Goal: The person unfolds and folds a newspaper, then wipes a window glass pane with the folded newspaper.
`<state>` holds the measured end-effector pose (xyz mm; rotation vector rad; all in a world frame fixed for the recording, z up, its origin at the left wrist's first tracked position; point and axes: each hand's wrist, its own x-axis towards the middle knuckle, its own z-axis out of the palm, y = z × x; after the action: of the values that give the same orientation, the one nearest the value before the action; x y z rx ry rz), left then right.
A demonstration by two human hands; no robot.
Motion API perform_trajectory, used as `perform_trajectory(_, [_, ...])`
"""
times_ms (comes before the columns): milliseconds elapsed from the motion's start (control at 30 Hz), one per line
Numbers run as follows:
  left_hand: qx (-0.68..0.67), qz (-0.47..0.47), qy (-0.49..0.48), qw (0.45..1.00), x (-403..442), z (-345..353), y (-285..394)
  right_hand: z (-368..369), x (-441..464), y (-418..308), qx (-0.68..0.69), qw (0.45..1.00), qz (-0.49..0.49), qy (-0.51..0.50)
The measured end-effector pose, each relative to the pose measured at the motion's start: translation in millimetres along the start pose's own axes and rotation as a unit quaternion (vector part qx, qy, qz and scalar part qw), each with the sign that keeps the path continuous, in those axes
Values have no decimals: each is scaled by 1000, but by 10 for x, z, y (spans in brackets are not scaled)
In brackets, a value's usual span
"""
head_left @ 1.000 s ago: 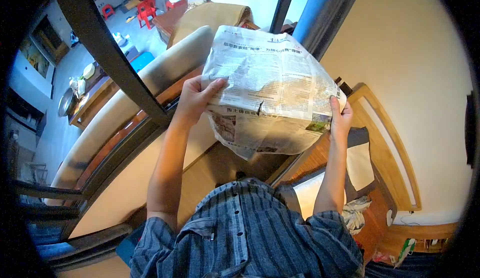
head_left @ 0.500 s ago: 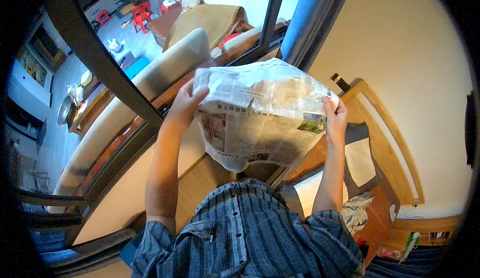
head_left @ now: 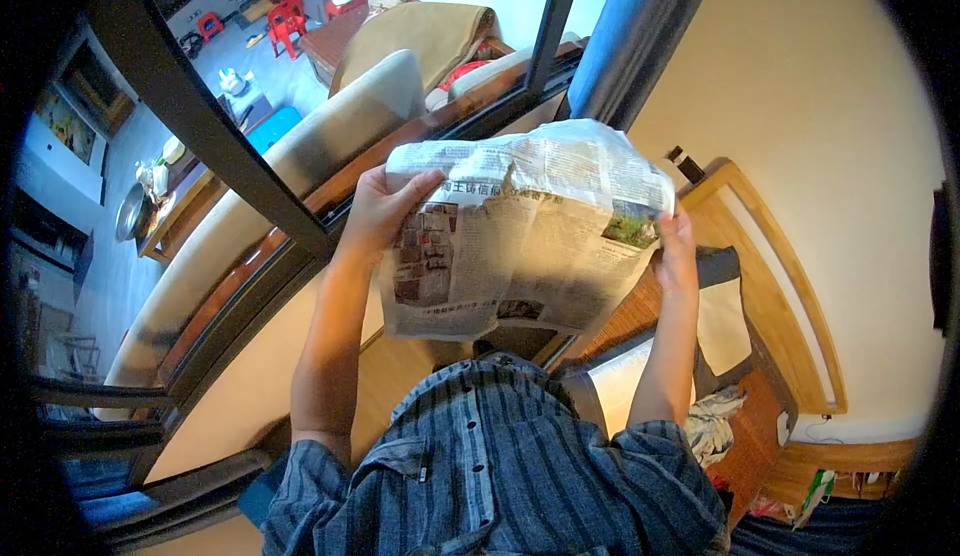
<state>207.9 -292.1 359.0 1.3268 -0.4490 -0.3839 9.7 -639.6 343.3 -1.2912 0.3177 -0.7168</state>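
Note:
A creased newspaper sheet (head_left: pixel 530 226) is stretched between my two hands in front of my chest, its lower part hanging down. My left hand (head_left: pixel 385 206) grips its upper left edge, thumb on the near face. On the right side, my right hand (head_left: pixel 676 246) holds the edge below the corner, beside a green picture. A small tear shows near the top middle of the sheet. Part of the upper paper bends away from me, and its far side is hidden.
A dark window frame (head_left: pixel 215 106) stands at the left, with a sofa (head_left: pixel 270 161) and red stools (head_left: pixel 286 24) beyond it. Blue curtain (head_left: pixel 625 36) hangs at the top. To the right are a bed's wooden headboard (head_left: pixel 785 276) and a wall (head_left: pixel 830 156).
The newspaper has come lower and its top part has tipped back, so more of the lower printed area shows. Both hands have moved slightly down and keep their hold.

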Motion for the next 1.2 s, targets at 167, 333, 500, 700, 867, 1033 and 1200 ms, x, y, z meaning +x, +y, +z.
perform_trajectory(167, [24, 16, 26, 999, 24, -32, -47, -125, 80, 132, -74, 995, 32, -66])
perform_trajectory(333, [-44, 0, 20, 999, -2, -63, -32, -380, 227, 567, -76, 995, 59, -39])
perform_trajectory(500, [-3, 11, -22, 1000, -7, 37, -52, -570, 128, 806, 42, 984, 170, -11])
perform_trajectory(700, [86, 41, -14, 995, -56, 207, 91, -710, 116, 1091, -278, 953, 119, 35])
perform_trajectory(867, [208, 101, -28, 972, -178, 637, 189, 76, -244, 338, -172, 971, 139, -88])
perform_trajectory(1033, [256, 153, -161, 941, -241, 1057, 11, 820, -534, 189, 51, 956, 241, -159])
perform_trajectory(1200, [277, 194, -260, 905, -212, 1162, -410, 833, -652, 422, 121, 943, 295, -94])
